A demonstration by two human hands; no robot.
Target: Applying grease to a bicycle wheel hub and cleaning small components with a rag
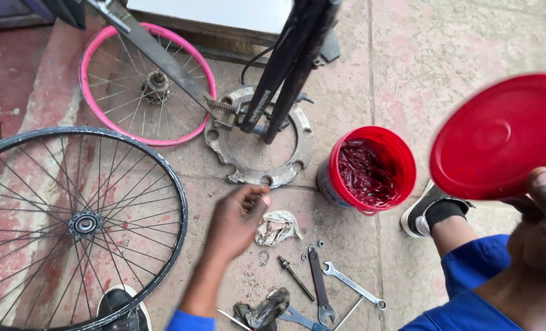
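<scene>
The person's right hand (539, 211) is clamped on the rim of a round red lid (500, 138), thumb on top, holding it raised and tilted well above the floor at the right of the view; the lid is motion-blurred. The open red bucket (401, 160) stands on the concrete floor (444, 55) down and to the left of the lid, holding dark red grease. The left hand (236, 224) hovers low over the floor with its fingers drawn together at the tips; whether anything small is pinched there cannot be told. Just to the right of that hand lies a crumpled rag (277, 227), and the bucket lies further right, so the left hand is the nearer to the bucket's left side while the right hand with the lid sits above and to its right. Below the rag lie 2 spanners (331, 285), a bolt (295, 277), small nuts and a dirty glove (264, 311). A black spoked wheel (71, 224) and a pink-rimmed wheel (147, 83) lie at left, and a metal ring (230, 156) sits under a black bicycle frame (288, 67).
</scene>
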